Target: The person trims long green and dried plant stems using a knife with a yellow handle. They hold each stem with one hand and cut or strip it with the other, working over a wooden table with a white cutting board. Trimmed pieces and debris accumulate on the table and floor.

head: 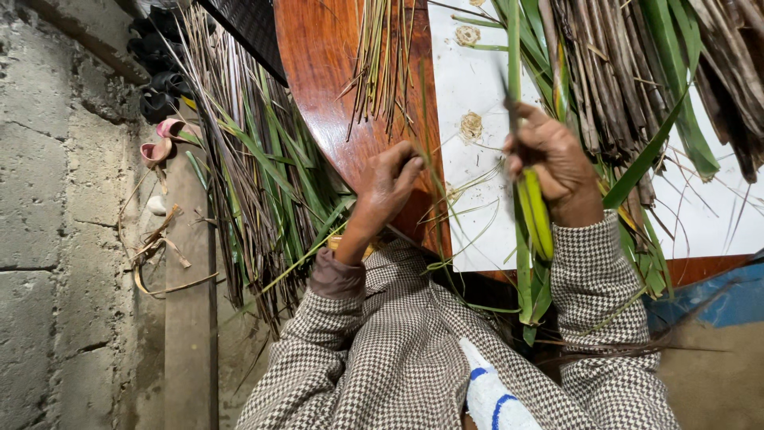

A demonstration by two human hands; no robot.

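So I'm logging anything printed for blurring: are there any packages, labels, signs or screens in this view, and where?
None in view.
White sheet: blank, flat on the round wooden table, under the right hand holding a green leaf strip.
Left hand: resting on the table edge, beside the sheet.

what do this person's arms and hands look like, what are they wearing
Both arms wear long sleeves of a brown-and-white houndstooth check, like a jacket. At the left wrist a plain brownish inner cuff shows under the check. The left hand and right hand are bare: no gloves, and no rings or watch that I can make out.
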